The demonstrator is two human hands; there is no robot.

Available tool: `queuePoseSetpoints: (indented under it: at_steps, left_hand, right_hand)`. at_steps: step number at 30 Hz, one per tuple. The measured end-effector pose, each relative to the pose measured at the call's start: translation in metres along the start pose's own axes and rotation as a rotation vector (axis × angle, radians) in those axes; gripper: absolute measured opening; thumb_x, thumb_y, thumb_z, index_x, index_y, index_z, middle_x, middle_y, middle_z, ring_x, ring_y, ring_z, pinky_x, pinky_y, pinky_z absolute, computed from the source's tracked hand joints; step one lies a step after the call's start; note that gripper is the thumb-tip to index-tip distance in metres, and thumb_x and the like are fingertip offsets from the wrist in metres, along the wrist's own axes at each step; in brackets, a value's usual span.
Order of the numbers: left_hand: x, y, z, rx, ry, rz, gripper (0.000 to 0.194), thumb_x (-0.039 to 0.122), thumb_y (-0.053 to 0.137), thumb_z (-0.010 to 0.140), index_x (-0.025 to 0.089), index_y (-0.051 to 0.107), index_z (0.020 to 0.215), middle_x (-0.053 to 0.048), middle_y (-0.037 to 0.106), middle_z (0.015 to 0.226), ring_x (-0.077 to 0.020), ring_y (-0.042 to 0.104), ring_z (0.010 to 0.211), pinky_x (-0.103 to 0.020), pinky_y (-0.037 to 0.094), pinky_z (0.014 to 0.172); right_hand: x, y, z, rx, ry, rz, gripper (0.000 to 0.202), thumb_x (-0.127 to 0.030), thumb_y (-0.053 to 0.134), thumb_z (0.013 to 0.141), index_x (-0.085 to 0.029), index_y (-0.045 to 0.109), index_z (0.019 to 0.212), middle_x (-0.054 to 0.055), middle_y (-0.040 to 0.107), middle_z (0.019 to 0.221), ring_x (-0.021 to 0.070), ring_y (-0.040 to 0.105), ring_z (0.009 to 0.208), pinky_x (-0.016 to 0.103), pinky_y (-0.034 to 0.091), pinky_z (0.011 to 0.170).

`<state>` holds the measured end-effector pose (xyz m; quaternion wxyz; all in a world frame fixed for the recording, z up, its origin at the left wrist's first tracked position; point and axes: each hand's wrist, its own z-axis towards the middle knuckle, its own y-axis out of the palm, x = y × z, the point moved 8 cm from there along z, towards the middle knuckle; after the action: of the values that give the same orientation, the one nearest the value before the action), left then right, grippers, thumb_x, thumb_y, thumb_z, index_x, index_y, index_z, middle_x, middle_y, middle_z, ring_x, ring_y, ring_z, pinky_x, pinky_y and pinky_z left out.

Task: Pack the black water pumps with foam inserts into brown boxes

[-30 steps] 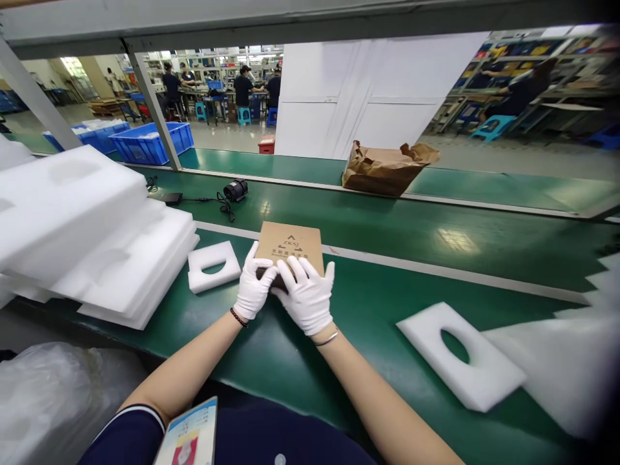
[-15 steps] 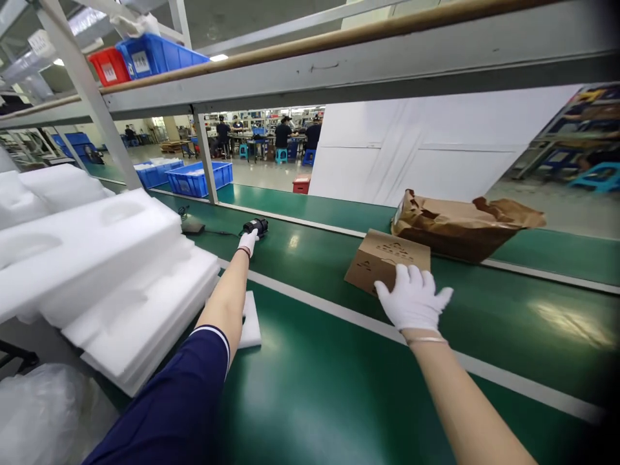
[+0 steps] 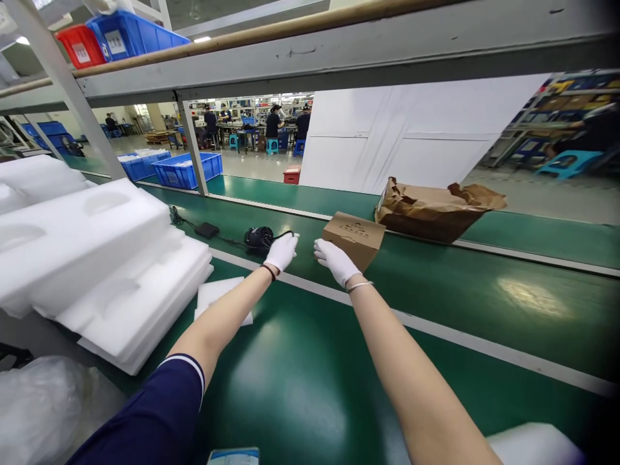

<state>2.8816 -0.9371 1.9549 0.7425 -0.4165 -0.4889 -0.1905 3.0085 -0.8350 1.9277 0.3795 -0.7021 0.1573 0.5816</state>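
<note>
My left hand (image 3: 283,252), in a white glove, is closed in a pinch at the black cable (image 3: 285,232) that loops out of a small black device (image 3: 259,239). The device, round and motor-like, lies on the green belt just left of this hand. From it another lead runs left to a flat black box (image 3: 206,230). My right hand (image 3: 336,261), also gloved, is in front of the left side of a brown carton (image 3: 356,236). Its fingers are bunched together, pointing left; whether anything is between them is hidden.
White foam blocks (image 3: 130,278) are stacked at the left, with a thin foam piece (image 3: 216,292) beside them. A crumpled brown paper package (image 3: 426,210) stands behind the carton. Blue bins (image 3: 188,173) line the far edge. A shelf beam (image 3: 290,61) crosses above. People sit in the background.
My left hand has come off the device's top and moved right to its cable. The device now sits nearer. My right hand has moved left, its spread fingers drawn together.
</note>
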Motion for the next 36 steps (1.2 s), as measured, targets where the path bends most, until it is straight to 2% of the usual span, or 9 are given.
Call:
queuePoseSetpoints:
  at_steps: [5,9,12,15,19,22,26,31,36]
  left_hand:
    - [0.038,0.048,-0.064,-0.194,0.082,0.031,0.031,0.031,0.040,0.097,0.015,0.066,0.098,-0.004,0.066,0.074,-0.0174,0.061,0.065,-0.030,0.049,0.075]
    - [0.061,0.078,-0.115,-0.309,0.155,0.075,0.031,0.034,0.041,0.098,0.017,0.067,0.097,-0.007,0.069,0.082,-0.0206,0.064,0.075,-0.032,0.048,0.084]
    - [0.072,0.102,-0.153,-0.410,0.189,0.164,0.034,0.032,0.036,0.100,0.015,0.066,0.104,-0.009,0.070,0.086,-0.0238,0.065,0.083,-0.036,0.048,0.087]
    - [0.081,0.130,-0.190,-0.541,0.180,0.183,0.035,0.030,0.036,0.098,0.014,0.063,0.114,-0.012,0.071,0.095,-0.0272,0.065,0.090,-0.039,0.049,0.088]
    - [0.102,0.161,-0.241,-0.715,0.142,0.080,0.037,0.035,0.041,0.094,0.016,0.057,0.121,-0.013,0.070,0.101,-0.0283,0.064,0.093,-0.039,0.047,0.084]
    - [0.113,0.180,-0.286,-0.848,0.070,-0.053,0.021,0.034,0.046,0.090,0.019,0.056,0.100,-0.005,0.063,0.079,-0.0217,0.059,0.072,-0.033,0.043,0.067]
    - [0.110,0.201,-0.360,-1.037,-0.172,-0.375,0.010,0.030,0.048,0.086,0.021,0.045,0.088,0.003,0.048,0.068,-0.0129,0.046,0.060,-0.027,0.037,0.061]
    - [0.108,0.215,-0.430,-1.183,-0.443,-0.644,0.042,0.035,0.064,0.075,0.019,0.046,0.110,0.005,0.052,0.074,-0.0108,0.048,0.064,-0.025,0.041,0.070]
    - [0.120,0.222,-0.461,-1.384,-0.504,-0.728,0.079,0.041,0.076,0.073,0.022,0.038,0.140,-0.003,0.064,0.105,-0.0151,0.064,0.093,-0.032,0.043,0.100]
  right_hand:
    - [-0.003,0.022,0.007,-0.203,0.190,0.057,0.074,-0.070,0.041,0.090,-0.014,0.049,0.137,0.020,0.057,0.138,0.0271,0.067,0.109,0.036,0.059,0.082]
    - [0.000,0.019,-0.010,-0.325,0.208,-0.253,0.083,-0.076,0.051,0.081,-0.013,0.051,0.135,0.021,0.060,0.134,0.0293,0.066,0.111,0.038,0.056,0.089]
    - [0.009,-0.002,-0.027,-0.184,0.171,-0.568,0.102,-0.063,0.078,0.064,-0.008,0.042,0.142,0.024,0.056,0.136,0.0333,0.060,0.119,0.042,0.048,0.101]
    - [0.021,-0.028,-0.058,-0.008,0.161,-0.761,0.100,-0.051,0.079,0.067,-0.007,0.036,0.146,0.023,0.059,0.133,0.0332,0.061,0.117,0.040,0.048,0.099]
    - [0.038,-0.068,-0.130,0.176,0.154,-0.797,0.080,-0.045,0.071,0.073,-0.014,0.044,0.141,0.018,0.066,0.122,0.0337,0.066,0.107,0.041,0.051,0.089]
    - [0.047,-0.087,-0.200,0.321,0.106,-0.765,0.072,-0.038,0.073,0.072,-0.019,0.050,0.137,0.015,0.066,0.122,0.0314,0.065,0.107,0.041,0.052,0.090]
    - [0.058,-0.078,-0.277,0.456,0.004,-0.709,0.067,-0.027,0.074,0.072,-0.017,0.052,0.134,0.012,0.062,0.125,0.0267,0.059,0.116,0.038,0.048,0.100]
    - [0.081,-0.077,-0.326,0.389,0.009,-0.724,0.090,-0.046,0.084,0.068,-0.015,0.046,0.143,0.011,0.056,0.139,0.0222,0.055,0.123,0.030,0.046,0.105]
    - [0.047,-0.182,-0.468,0.542,0.238,-0.926,0.032,-0.048,0.057,0.093,-0.025,0.072,0.109,0.003,0.069,0.119,0.0216,0.061,0.112,0.034,0.046,0.100]
